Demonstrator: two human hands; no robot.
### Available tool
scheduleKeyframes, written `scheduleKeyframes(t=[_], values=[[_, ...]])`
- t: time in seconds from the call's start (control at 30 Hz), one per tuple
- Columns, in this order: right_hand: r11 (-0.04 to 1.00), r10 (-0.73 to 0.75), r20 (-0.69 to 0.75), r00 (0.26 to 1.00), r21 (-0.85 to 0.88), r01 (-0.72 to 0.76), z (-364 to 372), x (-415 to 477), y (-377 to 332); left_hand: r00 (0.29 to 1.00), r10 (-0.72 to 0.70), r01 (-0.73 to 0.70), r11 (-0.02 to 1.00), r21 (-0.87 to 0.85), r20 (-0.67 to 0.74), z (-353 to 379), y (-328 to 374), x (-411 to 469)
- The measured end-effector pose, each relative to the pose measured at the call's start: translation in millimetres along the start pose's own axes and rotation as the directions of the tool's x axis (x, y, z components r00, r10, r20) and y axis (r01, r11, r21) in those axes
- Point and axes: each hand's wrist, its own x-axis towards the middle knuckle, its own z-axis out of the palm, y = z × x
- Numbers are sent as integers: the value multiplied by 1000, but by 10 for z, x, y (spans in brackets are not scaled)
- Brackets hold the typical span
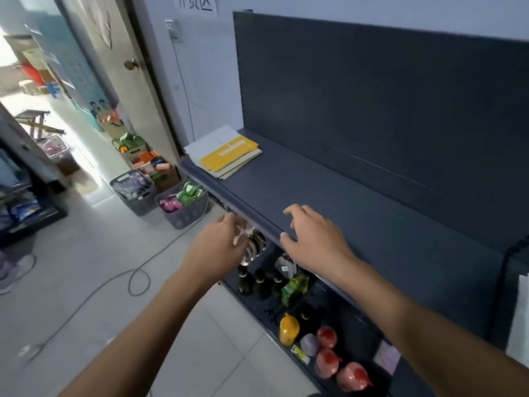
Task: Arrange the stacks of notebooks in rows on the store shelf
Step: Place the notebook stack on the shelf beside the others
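Observation:
A stack of notebooks [226, 151], yellow cover on top with white ones beneath, lies at the far left end of the dark blue shelf [337, 202]. My left hand [220, 245] hovers just in front of the shelf's front edge, fingers curled loosely and holding nothing. Over the front edge of the shelf is my right hand [312, 236], fingers spread and empty. Both hands are well short of the notebooks.
Below the shelf, a lower shelf holds dark bottles [259, 282], a green carton [294, 289] and red and yellow bottles [326, 356]. Grey baskets [183, 207] of goods and boxes stand on the tiled floor at left. A cable [137, 282] loops across the floor.

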Motion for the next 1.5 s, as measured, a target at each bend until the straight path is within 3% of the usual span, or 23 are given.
scheduleKeyframes(t=[0.3, 0.5, 0.63, 1.0, 1.37, 1.5], values=[[996, -86, 78, 993, -28, 88, 258, 1032, -687, 989, -96, 89, 993, -73, -109, -374, -930, 364], [998, -59, 65, 996, -21, 60, 572, 1872, -903, 993, -60, 51, 995, -83, -102, -501, -1409, 1012], [1000, -16, 51, 999, 7, 15, 742, 2435, -907, 994, 42, -51, 994, -93, -97, -563, -1529, 1684], [977, 203, -47, 978, 77, -200, 823, 3158, -667, 975, 221, -222, 966, -130, -20, -631, -1826, 2873], [882, 456, -49, 889, 155, -444, 1084, 3420, -722, 926, 370, -367, 928, -59, 68, -487, -2163, 3918], [810, 581, -77, 810, 147, -567, 1165, 3668, -843, 897, 430, -423, 902, -86, 103, -441, -2376, 4307]])
